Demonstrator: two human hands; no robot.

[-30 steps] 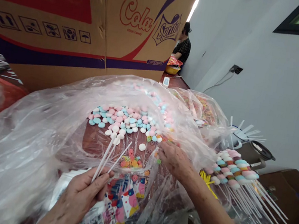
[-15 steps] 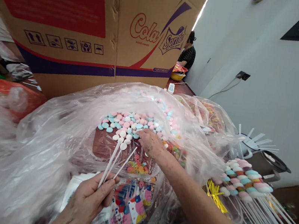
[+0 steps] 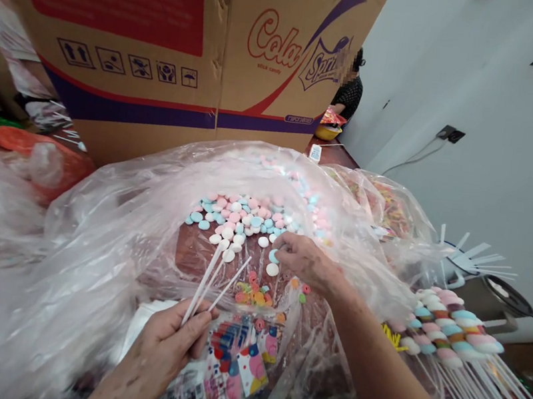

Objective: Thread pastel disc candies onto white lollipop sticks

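Note:
My left hand (image 3: 172, 346) is closed around three thin white sticks (image 3: 202, 284) that point up and away. Bare stick tips overlap the near edge of a heap of round marshmallow-like candies (image 3: 231, 216) in pink, blue and white. My right hand (image 3: 305, 259) is over the right side of the heap, fingers bent but apart. A blue disc candy (image 3: 274, 255) lies at its fingertips, with a white disc (image 3: 272, 270) just below. Nearer to me are small gummy rings (image 3: 254, 293) in red, orange and green. Printed wrappers (image 3: 237, 370) lie beside my left hand.
A large cardboard box (image 3: 163, 21) stands behind the clear plastic sheeting (image 3: 107, 215). At right lie finished candy skewers (image 3: 458, 328), yellow ties (image 3: 393, 339) and a dark pot (image 3: 504, 298). A person (image 3: 351, 95) sits beyond the box.
My right hand has drawn back rightward and toward me from the heap. Several discs now lie loose near its fingers. My left hand keeps the sticks nearly still. The view has shifted slightly left.

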